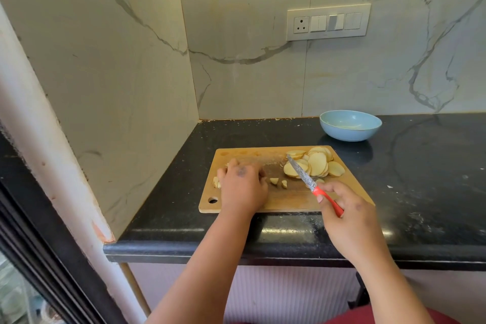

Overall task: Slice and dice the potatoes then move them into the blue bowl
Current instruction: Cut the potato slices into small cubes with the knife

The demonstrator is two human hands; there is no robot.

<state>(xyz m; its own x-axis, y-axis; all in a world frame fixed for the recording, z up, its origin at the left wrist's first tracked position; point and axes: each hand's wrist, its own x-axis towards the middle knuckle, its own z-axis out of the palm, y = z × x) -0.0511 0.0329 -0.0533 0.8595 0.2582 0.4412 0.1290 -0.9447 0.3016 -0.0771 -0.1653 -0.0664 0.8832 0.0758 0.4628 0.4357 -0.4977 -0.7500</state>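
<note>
Left hand hiding diced potato, fingertips unseen

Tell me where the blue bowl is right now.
In the head view the blue bowl sits on the black counter at the back right, just beyond the far right corner of the cutting board, near the wall.

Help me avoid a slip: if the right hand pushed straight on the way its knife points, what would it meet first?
Probably the potato slices. The right hand holds the knife, whose blade already overlies that pile on the cutting board, though its height above them is unclear.
</note>
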